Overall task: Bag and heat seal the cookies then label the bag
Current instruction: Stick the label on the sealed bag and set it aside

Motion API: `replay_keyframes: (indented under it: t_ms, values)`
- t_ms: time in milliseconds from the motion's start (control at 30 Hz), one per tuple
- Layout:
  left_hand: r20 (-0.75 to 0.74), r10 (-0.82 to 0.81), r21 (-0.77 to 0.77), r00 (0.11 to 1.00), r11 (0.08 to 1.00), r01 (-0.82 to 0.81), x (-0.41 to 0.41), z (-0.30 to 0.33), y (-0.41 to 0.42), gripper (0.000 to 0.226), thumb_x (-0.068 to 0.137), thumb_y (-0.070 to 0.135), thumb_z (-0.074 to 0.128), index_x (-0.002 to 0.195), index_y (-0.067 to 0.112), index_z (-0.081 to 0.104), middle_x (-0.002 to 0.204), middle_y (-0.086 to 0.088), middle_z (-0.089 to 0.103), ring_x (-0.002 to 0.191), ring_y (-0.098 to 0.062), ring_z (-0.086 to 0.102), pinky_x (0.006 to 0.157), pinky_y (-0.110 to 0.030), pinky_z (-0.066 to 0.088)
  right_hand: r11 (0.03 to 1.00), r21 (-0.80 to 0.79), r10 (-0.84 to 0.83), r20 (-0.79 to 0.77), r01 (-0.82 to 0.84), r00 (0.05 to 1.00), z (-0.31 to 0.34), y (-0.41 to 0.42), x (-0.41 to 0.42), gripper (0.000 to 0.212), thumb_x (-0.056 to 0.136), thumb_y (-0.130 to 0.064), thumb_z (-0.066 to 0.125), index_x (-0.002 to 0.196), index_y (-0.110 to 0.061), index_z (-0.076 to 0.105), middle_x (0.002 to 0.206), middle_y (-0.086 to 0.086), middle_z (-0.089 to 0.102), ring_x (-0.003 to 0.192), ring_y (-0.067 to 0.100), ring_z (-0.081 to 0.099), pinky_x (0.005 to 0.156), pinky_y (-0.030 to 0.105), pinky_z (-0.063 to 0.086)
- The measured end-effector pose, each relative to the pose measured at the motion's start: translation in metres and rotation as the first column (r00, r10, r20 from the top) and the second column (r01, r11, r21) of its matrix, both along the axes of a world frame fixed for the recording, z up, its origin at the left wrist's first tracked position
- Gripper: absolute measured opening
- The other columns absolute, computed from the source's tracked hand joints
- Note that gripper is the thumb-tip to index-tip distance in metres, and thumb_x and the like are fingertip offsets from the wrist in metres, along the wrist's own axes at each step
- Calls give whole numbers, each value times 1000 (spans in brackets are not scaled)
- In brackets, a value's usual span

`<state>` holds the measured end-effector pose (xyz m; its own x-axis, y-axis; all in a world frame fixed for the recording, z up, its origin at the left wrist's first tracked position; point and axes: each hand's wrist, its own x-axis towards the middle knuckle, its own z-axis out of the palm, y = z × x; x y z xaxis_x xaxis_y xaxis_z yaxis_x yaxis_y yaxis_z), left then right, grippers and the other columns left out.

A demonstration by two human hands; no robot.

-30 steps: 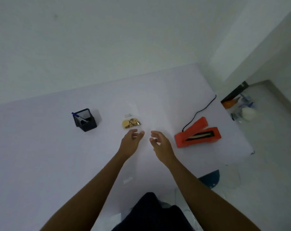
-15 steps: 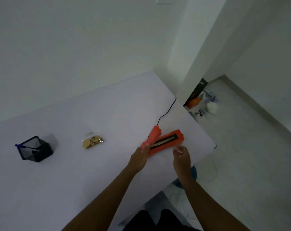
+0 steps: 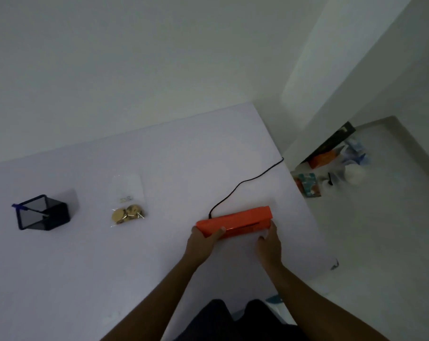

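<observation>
An orange heat sealer [image 3: 238, 219] lies on the white table [image 3: 110, 267], its lid down. My left hand [image 3: 203, 242] grips the sealer's left end, thumb on top. My right hand [image 3: 268, 242] holds its right end from the near side. A clear bag with several round cookies [image 3: 127, 214] lies flat to the left, apart from both hands, with a small label [image 3: 126, 198] inside its upper part.
A black mesh pen holder [image 3: 42, 212] with a blue pen stands at the far left. The sealer's black cord [image 3: 245, 182] runs back over the table's right edge. Boxes and clutter [image 3: 331, 163] lie on the floor to the right.
Both hands left the cookie bag and went right to the sealer. Its raised lid has come down, and my hands now hold its two ends.
</observation>
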<state>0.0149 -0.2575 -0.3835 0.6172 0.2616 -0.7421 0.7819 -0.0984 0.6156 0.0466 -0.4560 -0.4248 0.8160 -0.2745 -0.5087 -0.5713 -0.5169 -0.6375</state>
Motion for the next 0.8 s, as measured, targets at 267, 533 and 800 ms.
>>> replay_keyframes:
  t_ms: [267,533,800]
  values:
    - [-9,147,70,989,987,-147,81,-8,47,92,73,55,78,137,3,38,135,-15,55,118,-30,56,99,-39,47,980,15,200,14,-200,980,-3,46,101,75,88,9,43,156,-16,25,134,21,59,113,38,61,96,39,50]
    - [-18,182,115,983,977,-179,144,-12,86,103,73,56,77,143,-1,28,141,-19,48,125,-35,51,103,-42,46,937,-1,350,9,-350,937,-2,80,172,79,82,9,45,155,-16,29,139,18,56,121,39,57,104,47,48]
    - [0,47,33,999,998,-47,146,-8,114,135,38,87,74,143,9,41,138,-10,55,117,-26,58,101,-41,49,882,-39,468,-34,-469,883,26,75,180,71,88,6,45,153,-18,33,131,18,61,113,36,61,94,42,53]
